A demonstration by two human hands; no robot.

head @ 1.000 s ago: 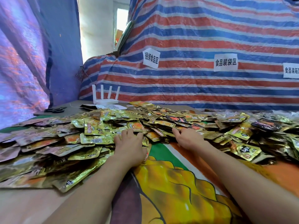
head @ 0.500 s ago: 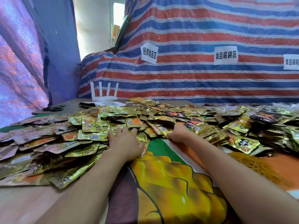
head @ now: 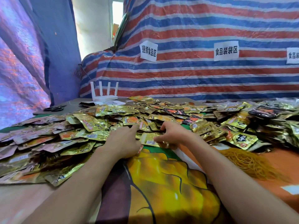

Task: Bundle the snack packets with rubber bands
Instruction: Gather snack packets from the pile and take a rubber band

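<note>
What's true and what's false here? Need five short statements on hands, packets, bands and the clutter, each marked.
1. Both hands are on the packets. True: the left hand and the right hand both rest on the packets.
2. The bands lie left of the left hand. False: the bands lie on the right, beside the right forearm.
3. The router has four antennas. True: the router shows four.
4. The scissors sit on top of the packets. False: the scissors lie behind the pile, far left.
5. Every packet is gold. False: some black packets lie at the right.
</note>
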